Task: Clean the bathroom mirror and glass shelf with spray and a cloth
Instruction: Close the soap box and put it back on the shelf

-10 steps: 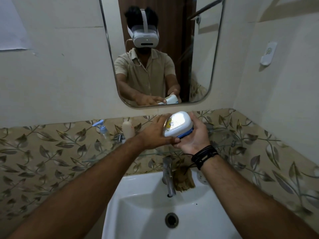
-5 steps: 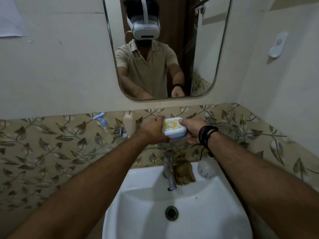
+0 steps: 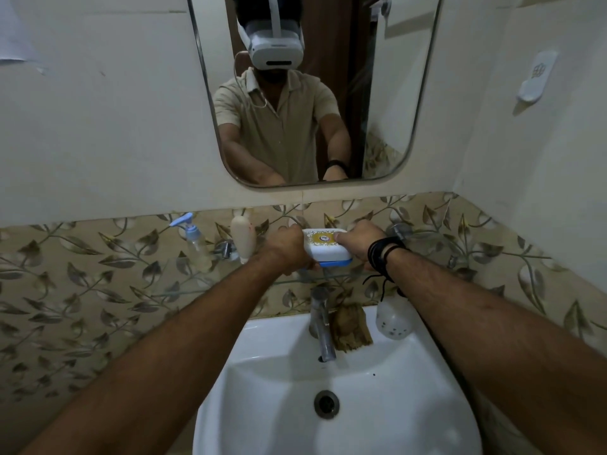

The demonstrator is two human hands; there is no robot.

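A white soap box (image 3: 325, 247) with a blue base and a yellow label is held between both hands just above the glass shelf (image 3: 184, 292). My left hand (image 3: 289, 252) grips its left end and my right hand (image 3: 358, 246) grips its right end. The rounded mirror (image 3: 387, 93) hangs on the wall above and reflects a person. A clear spray bottle (image 3: 193, 239) with a blue trigger stands on the shelf at the left. A brown cloth (image 3: 349, 328) lies on the basin rim behind the tap. Whether the box touches the shelf, I cannot tell.
A cream tube (image 3: 243, 238) stands on the shelf beside the spray bottle. Below are the white basin (image 3: 410, 405), a steel tap (image 3: 323, 326) and a white round bottle (image 3: 392, 318) on the rim. A white holder (image 3: 535, 77) is fixed to the right wall.
Both hands have lowered the soap box from chest height down and away to the glass shelf, turning it level. The view has tilted down, showing more of the basin.
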